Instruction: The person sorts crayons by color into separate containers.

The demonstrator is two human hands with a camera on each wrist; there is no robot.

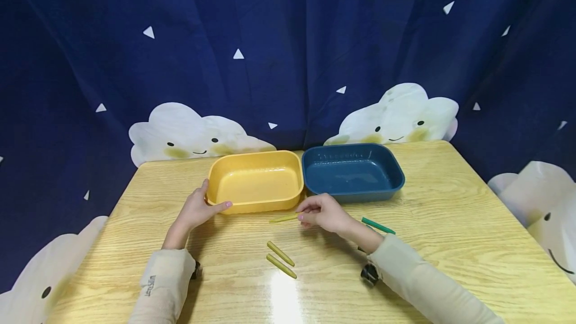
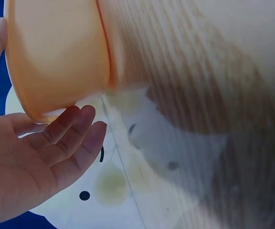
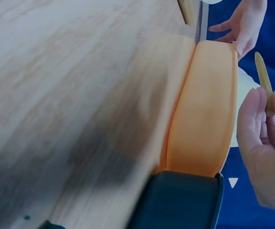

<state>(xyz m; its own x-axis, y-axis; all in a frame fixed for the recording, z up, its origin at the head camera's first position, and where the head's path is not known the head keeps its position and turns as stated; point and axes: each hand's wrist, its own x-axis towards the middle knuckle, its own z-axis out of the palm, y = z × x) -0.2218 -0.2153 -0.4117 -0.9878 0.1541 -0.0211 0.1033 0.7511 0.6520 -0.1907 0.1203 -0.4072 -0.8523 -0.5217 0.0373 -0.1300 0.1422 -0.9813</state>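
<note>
My left hand (image 1: 198, 209) holds the left end of the yellow tray (image 1: 254, 206), with the thumb on the front rim and the index finger along the side. In the left wrist view, the other fingers (image 2: 73, 138) curve loosely under the tray's end. Between thumb and fingertips my right hand (image 1: 327, 214) pinches a yellow crayon (image 1: 282, 219), just in front of the tray's right part. The right wrist view shows this crayon (image 3: 263, 78) sticking out past the fingertips. No crayon shows inside the yellow tray.
A dark blue tray (image 1: 353, 197) stands against the yellow tray's right end. Two more yellow crayons (image 1: 281, 266) lie side by side on the wooden table (image 1: 238, 289). A green crayon (image 1: 379, 226) rests beyond my right wrist. Behind the table hangs a blue curtain (image 1: 279, 89).
</note>
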